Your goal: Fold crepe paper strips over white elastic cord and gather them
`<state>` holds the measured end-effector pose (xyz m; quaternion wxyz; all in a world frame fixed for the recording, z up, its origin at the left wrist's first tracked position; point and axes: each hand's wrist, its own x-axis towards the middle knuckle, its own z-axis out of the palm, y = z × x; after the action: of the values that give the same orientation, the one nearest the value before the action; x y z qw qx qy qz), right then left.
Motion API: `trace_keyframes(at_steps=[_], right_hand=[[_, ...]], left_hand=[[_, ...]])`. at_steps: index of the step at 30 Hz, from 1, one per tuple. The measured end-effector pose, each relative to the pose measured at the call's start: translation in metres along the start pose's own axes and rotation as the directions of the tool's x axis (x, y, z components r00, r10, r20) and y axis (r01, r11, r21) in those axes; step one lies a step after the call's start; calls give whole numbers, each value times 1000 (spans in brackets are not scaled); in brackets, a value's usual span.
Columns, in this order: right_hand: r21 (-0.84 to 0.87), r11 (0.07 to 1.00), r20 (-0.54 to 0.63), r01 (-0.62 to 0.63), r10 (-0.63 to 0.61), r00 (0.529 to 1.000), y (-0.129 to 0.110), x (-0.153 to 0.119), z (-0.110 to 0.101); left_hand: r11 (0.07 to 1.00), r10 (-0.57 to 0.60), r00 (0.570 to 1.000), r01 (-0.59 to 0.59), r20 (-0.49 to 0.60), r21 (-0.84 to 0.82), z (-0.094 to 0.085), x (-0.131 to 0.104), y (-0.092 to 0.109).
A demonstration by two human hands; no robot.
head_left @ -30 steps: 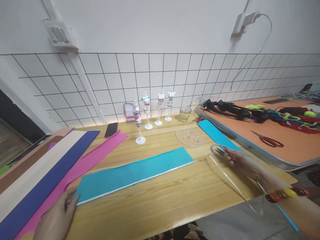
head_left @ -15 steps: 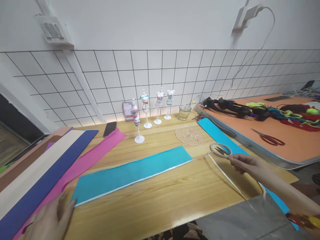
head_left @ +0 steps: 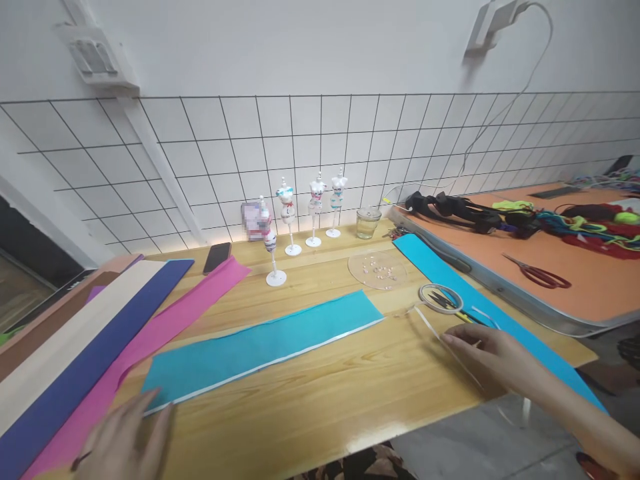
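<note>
A teal strip (head_left: 265, 343) with a white band along its near edge lies across the wooden table. My left hand (head_left: 125, 437) rests on its left end, fingers apart. My right hand (head_left: 475, 350) is at the right, fingers curled together over a thin pale ribbon (head_left: 427, 322); whether the fingertips grip it is hard to make out. Just beyond that hand lies a tape roll (head_left: 441, 299) with dark and yellow tools beside it. A longer blue strip (head_left: 465, 287) runs under the right forearm.
Several small mannequins (head_left: 287, 212), a glass (head_left: 368, 223) and a phone (head_left: 217, 258) stand or lie at the back. A clear dish (head_left: 378, 270) holds tiny pieces. Pink (head_left: 185, 313), navy and cream strips cover the left. Red scissors (head_left: 545, 275) lie on an orange surface.
My right hand has moved left and nearer from the tape roll to the ribbon. My left hand has slid slightly right onto the teal strip. The view has shifted a little.
</note>
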<state>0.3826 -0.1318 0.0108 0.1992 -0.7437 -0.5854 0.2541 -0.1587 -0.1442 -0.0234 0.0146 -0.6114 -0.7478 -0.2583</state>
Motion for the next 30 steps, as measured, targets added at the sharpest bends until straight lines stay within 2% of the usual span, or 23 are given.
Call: trace_keyframes(at_steps=[2,4,6,9,11,13,15,18,20,21,25,28,30], right_hand=[[-30,999,0,26,-26,1000,-13,2,6],[-52,996,-34,75,-77,996,-24,5,9],[-88,989,-52,119,-124,991,-32,5,12],[-166,971,-51,174,-185,981,-38,4,19],[-211,951,-63,224,-242,968,-37,3,26],[-251,925,-72,286,-312,947,-34,3,34],[-295,892,-63,343,-376,924,-31,5,42],[-348,840,-32,416,-454,890,-29,7,49],[-358,817,-6,452,-486,874,-30,8,48],[-355,809,9,468,-497,867,-30,8,45],[-282,820,80,498,-497,864,-27,12,26],[-193,854,97,484,-474,875,-20,17,13],[-181,853,90,489,-480,872,-17,19,12]], left_hand=[[980,189,982,-187,29,-67,6,4,38],[924,357,932,-341,69,-170,12,9,84],[846,504,852,-452,142,-283,17,13,135],[715,668,711,-533,219,-453,31,15,208],[685,689,672,-483,270,-546,47,15,251],[685,675,631,-344,382,-643,70,14,287],[718,616,619,-186,488,-671,96,12,314],[752,534,526,62,662,-656,128,11,342],[775,476,480,167,737,-610,140,10,352],[785,454,470,190,757,-590,144,10,355],[810,402,453,231,796,-540,147,12,358],[808,384,408,285,828,-515,144,14,358],[800,384,372,324,845,-506,142,13,359]])
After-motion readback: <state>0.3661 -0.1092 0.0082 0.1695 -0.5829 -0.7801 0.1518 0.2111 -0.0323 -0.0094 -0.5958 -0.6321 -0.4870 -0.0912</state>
